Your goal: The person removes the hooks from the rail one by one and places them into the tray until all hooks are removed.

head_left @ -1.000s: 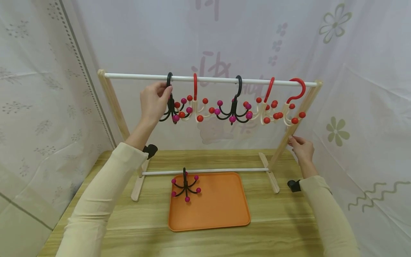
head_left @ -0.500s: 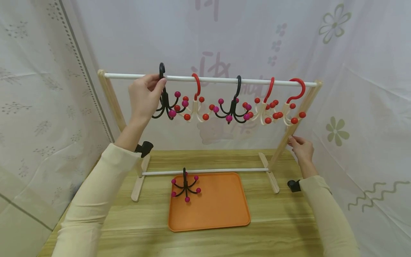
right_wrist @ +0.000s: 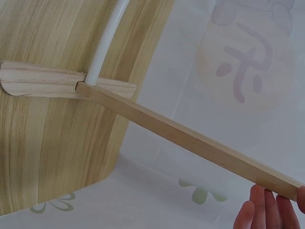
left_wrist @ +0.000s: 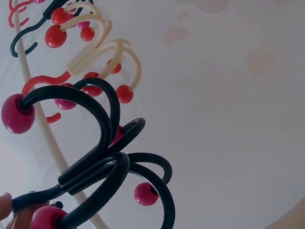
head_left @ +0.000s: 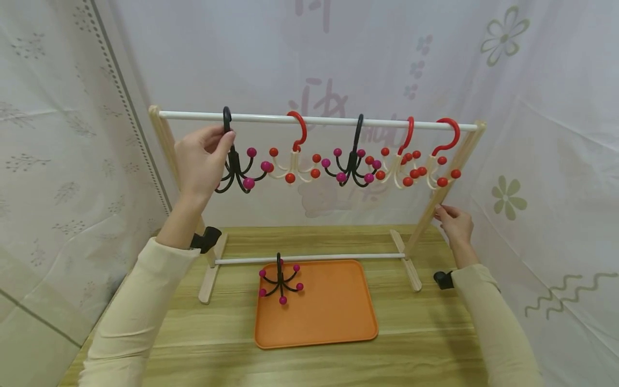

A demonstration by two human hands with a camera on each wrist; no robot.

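My left hand (head_left: 200, 158) pinches the hook neck of a black claw hanger (head_left: 234, 161) with magenta balls, near the left end of the white top rod (head_left: 261, 117). Its hook top stands at the rod; the fingers partly cover the hook. To its right hangs a cream hanger with a red hook (head_left: 295, 161), then another black hanger (head_left: 352, 158). My right hand (head_left: 456, 223) holds the rack's right wooden post (head_left: 425, 220). In the right wrist view, the fingers (right_wrist: 270, 207) touch the post's lower side, with the thumb at the frame's edge.
Two more red-hooked hangers hang toward the right end, one nearest the post (head_left: 456, 137). An orange tray (head_left: 329, 312) lies on the wooden table, carrying a black hanger (head_left: 280, 278) with magenta balls. A white lower bar (head_left: 338, 257) joins the rack's feet behind it.
My left hand has lifted the black hanger, carried it left along the rod and lowered it to rod level. The neighbouring red-hooked and black hangers have swivelled. My right hand stays put.
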